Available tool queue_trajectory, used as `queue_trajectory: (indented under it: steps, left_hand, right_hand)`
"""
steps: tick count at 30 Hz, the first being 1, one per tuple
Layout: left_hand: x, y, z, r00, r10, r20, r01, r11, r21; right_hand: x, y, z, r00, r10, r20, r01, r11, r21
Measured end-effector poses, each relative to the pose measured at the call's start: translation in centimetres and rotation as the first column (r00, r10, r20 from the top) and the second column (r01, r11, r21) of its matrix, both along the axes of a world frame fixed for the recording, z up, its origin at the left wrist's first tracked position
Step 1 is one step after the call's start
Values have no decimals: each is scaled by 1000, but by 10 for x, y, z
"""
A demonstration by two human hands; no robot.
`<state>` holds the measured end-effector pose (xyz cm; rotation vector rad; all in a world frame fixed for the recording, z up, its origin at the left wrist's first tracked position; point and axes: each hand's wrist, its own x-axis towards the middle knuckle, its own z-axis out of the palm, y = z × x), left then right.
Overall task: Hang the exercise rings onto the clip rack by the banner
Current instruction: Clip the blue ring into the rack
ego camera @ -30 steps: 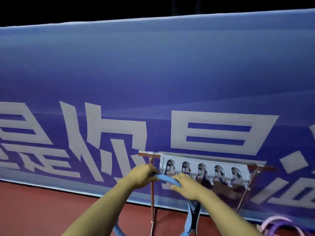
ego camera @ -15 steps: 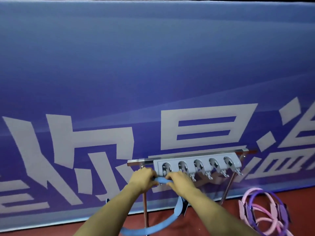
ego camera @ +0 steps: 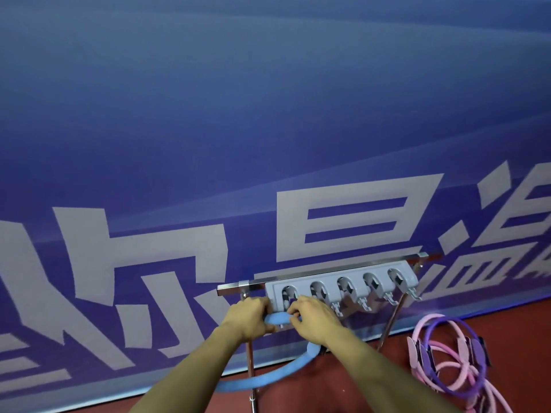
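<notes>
I see my left hand with its grip wrapped around the top of the blue ring, just below the left end of the clip rack. My right hand pinches the ring under the rack's leftmost clip. Right of the rack, pink and purple rings lie on the red floor by the banner.
</notes>
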<state>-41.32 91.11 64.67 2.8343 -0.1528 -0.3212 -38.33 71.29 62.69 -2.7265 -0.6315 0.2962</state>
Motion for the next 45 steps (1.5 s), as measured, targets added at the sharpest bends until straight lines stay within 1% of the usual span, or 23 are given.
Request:
queue_trajectory:
  steps: [2, 4, 5, 6, 7, 8, 10, 12, 13, 15, 18, 20, 25, 30, 36, 38, 42, 45]
  left_hand:
    - [0, 0, 1, 999, 23, 29, -22, 999, -35]
    - [2, -4, 4, 994, 71, 89, -63, 993, -96]
    - [4, -6, 5, 987, 106, 117, -88, 984, -154]
    - [6, -10, 7, 980, 147, 134, -111, 962, -248]
    - [8, -15, 11, 974, 188, 129, -129, 921, -368]
    - [9, -21, 13, 970, 216, 109, -136, 859, -494]
    - [11, -36, 20, 976, 214, 38, -133, 724, -677]
    - [12, -54, 24, 986, 169, -9, -114, 627, -770]
    - [13, -63, 24, 989, 145, -18, -103, 600, -793]
    - [14, -85, 24, 994, 111, -11, -73, 570, -818]
    - [12, -122, 25, 996, 88, -31, -74, 536, -841]
    - [9, -147, 29, 998, 39, -42, -56, 519, -853]
    - [-1, -227, 33, 998, -64, -27, 10, 525, -851]
    - [-19, -328, 26, 986, -151, -66, 25, 533, -846]
    - [-50, -477, 26, 983, -161, -92, 16, 568, -823]
    - [-57, -527, 24, 980, -181, -83, 37, 577, -816]
    - [-75, -619, 29, 952, -288, -105, 98, 610, -786]
    - [-76, -675, 37, 940, -329, -93, 132, 599, -790]
  right_hand:
    - [-2, -3, 5, 1000, -27, -12, 27, 999, 47]
    - [-4, -7, 12, 998, -58, -17, 60, 992, 115]
    - [-5, -9, 17, 997, -78, -22, 80, 985, 155]
    - [-6, -12, 21, 994, -100, -33, 104, 975, 197]
    - [-7, -16, 26, 992, -122, -43, 129, 961, 244]
    - [-8, -20, 31, 988, -145, -52, 153, 944, 291]
    - [-12, -30, 39, 981, -178, -74, 193, 911, 365]
    - [-14, -44, 43, 972, -204, -117, 235, 878, 418]
    - [-17, -51, 46, 966, -216, -141, 257, 859, 442]
    - [-23, -69, 46, 959, -240, -153, 284, 828, 484]
    - [-36, -102, 43, 952, -283, -120, 303, 804, 512]
    - [-45, -127, 40, 941, -319, -109, 327, 783, 529]
    - [-74, -205, 43, 888, -447, -111, 417, 678, 605]
    - [-105, -303, 32, 846, -510, -156, 486, 616, 620]
    - [-143, -453, 26, 775, -593, -220, 570, 504, 649]
    - [-153, -502, 25, 771, -603, -207, 568, 503, 652]
    - [-170, -581, 24, 750, -636, -180, 575, 494, 652]
    - [-179, -628, 27, 717, -680, -152, 589, 475, 654]
